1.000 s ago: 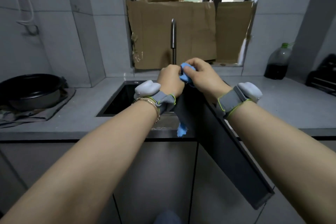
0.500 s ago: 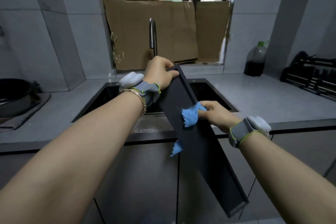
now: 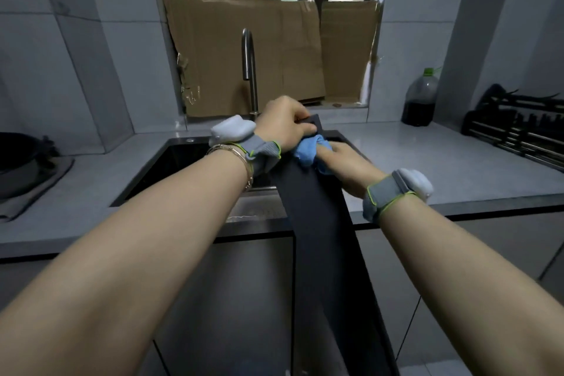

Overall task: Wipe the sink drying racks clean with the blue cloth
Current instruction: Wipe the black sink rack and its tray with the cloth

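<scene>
A long black drying rack panel [image 3: 323, 247] slants from above the sink down toward me. My left hand [image 3: 282, 123] grips its far top end, fingers curled over the edge. My right hand [image 3: 351, 166] holds the bunched blue cloth [image 3: 308, 152] against the panel's upper face, just below my left hand. Both wrists wear grey bands with white pods. The panel's lower end runs out of view at the bottom.
The black sink [image 3: 183, 159] with a steel tap [image 3: 248, 70] lies behind the panel. A dark pan [image 3: 18, 156] on a grey mat sits left. At right stand a bottle of dark liquid [image 3: 419, 98] and a black dish rack [image 3: 518, 128]. Cardboard [image 3: 244, 55] covers the window.
My right hand slid the blue cloth down to the middle of the panel, then back up to its top end beside my left hand. The view shifted slightly.
</scene>
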`<action>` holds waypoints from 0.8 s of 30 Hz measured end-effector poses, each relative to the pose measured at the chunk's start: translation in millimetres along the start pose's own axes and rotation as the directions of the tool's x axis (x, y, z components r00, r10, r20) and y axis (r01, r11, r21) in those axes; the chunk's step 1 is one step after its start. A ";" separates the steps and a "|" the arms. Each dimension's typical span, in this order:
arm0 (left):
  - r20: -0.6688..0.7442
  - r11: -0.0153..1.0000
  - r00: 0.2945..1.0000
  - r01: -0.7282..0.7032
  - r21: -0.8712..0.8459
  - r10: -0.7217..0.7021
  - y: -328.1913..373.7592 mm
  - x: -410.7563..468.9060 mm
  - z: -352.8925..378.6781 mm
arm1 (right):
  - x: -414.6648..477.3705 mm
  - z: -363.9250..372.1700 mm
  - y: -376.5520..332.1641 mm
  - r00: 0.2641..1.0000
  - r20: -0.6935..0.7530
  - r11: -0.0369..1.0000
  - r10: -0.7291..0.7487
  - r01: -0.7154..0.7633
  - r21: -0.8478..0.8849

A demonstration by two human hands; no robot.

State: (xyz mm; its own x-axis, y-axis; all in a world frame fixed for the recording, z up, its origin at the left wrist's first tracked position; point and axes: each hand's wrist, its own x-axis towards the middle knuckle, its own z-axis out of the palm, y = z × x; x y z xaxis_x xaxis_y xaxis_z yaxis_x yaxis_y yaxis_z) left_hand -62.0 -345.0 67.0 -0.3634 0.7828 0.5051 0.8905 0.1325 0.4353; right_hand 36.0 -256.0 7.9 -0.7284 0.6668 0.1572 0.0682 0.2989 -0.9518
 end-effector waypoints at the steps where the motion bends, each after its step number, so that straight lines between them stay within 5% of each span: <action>1: -0.044 1.000 0.999 0.009 -0.019 -0.009 -1.2 2.1 -3.5 | -2.2 -0.3 6.0 0.997 0.030 0.997 0.071 -0.070 -0.034; 4: -0.158 0.999 0.987 0.034 -0.006 -0.034 -7.1 5.3 -11.6 | -17.2 -4.2 23.0 0.959 0.144 0.944 0.242 -0.199 -0.262; 12: -0.340 0.975 0.921 0.139 -0.171 -0.191 -44.6 1.3 -33.7 | -43.2 -20.9 59.7 0.970 0.130 0.934 0.206 -0.155 -0.321; 15: -0.411 0.956 0.877 0.290 0.041 -0.249 -56.8 -4.1 -34.8 | -34.6 -25.4 48.8 0.989 0.074 0.913 0.132 -0.092 -0.397; 18: -0.248 0.858 0.951 0.279 0.430 -0.185 -53.0 -11.4 -27.6 | -21.7 -28.0 30.8 0.995 0.079 0.889 0.067 -0.024 -0.456; 21: -0.035 0.769 0.998 -0.015 0.638 0.049 -34.0 -16.5 -10.0 | -12.1 -22.4 11.2 0.997 0.081 0.885 0.013 0.026 -0.465; 24: 0.243 0.679 0.950 -0.310 0.665 0.195 -13.2 -15.7 11.5 | -6.7 -9.3 -6.5 0.985 0.151 0.825 -0.087 0.156 -0.543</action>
State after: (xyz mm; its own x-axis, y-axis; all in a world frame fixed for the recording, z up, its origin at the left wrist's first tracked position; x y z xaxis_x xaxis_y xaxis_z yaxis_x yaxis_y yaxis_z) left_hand -64.8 -352.0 44.7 -0.1048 0.9175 0.3836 0.8996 0.2519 -0.3567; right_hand 46.8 -256.1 15.5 -0.8260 0.5278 0.1977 0.3132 0.7214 -0.6176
